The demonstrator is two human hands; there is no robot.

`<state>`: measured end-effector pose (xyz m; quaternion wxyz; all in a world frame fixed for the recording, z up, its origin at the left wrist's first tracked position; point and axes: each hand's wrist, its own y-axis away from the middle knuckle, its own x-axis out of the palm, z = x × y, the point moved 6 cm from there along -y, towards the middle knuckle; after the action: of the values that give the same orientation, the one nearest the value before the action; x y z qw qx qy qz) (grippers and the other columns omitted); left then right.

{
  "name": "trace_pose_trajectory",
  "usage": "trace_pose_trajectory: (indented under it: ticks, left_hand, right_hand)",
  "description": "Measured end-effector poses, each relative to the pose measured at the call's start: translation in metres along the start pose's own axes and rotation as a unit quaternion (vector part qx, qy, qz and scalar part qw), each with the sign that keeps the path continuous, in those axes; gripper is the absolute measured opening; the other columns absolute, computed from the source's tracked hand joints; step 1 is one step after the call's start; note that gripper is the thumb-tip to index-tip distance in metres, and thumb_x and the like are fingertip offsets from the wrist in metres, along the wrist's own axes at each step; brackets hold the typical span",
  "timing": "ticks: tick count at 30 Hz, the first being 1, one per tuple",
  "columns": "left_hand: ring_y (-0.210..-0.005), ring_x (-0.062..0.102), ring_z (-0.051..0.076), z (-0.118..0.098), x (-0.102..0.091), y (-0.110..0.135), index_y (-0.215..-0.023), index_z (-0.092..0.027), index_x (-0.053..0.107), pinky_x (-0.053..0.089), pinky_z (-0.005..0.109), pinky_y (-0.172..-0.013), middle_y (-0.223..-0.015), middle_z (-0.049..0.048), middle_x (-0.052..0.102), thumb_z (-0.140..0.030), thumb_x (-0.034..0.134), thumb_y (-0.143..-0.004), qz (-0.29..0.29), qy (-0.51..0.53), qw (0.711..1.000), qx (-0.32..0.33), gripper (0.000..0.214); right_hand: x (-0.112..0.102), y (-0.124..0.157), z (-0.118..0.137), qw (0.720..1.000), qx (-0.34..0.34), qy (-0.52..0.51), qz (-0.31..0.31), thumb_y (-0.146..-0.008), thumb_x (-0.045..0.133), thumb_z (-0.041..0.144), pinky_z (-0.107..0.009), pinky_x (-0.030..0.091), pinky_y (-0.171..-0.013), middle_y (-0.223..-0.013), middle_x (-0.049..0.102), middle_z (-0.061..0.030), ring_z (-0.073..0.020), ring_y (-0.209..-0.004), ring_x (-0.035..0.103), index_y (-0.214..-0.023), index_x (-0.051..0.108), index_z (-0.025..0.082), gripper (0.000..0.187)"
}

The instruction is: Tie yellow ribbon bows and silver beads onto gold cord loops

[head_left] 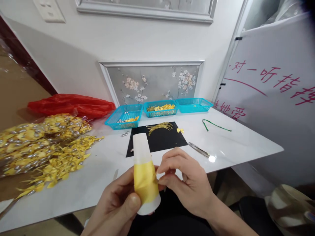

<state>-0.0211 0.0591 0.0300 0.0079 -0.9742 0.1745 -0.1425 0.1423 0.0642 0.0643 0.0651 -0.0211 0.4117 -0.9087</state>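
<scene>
My left hand (117, 201) is wrapped round a white tube (142, 147) with a yellow band (145, 182) around its middle, held upright near the table's front edge. My right hand (187, 183) sits beside it, thumb and fingers pinched at the band's right edge. On the black mat (162, 141) behind lie a bundle of thin yellow strands (159, 127) and a small yellow bow (180, 130).
A heap of yellow bows with silver beads (41, 144) fills the left of the white table (241, 144), with a red plastic bag (71, 105) behind. Three turquoise baskets (159, 109) line the back. Tweezers (199, 150) and a green ribbon (215, 126) lie right. A whiteboard (270, 95) stands right.
</scene>
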Motion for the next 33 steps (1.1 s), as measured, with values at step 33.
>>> trace_pose_trajectory:
  ticks: [33]
  left_hand:
    - [-0.118,0.065,0.029,0.005,-0.005,-0.001,-0.116,-0.034,0.079,0.052,0.034,-0.101,-0.129,0.0040,0.075,-0.045,0.080,-0.080,-0.075,-0.012,0.997,-0.020,0.038]
  right_hand:
    - [0.004,0.001,-0.001,0.999,0.004,0.040,0.031,-0.094,0.060,0.009,-0.024,0.055,-0.065,-0.087,0.059,-0.0024,-0.0124,-0.074,0.059,-0.086,0.065,0.020,0.015]
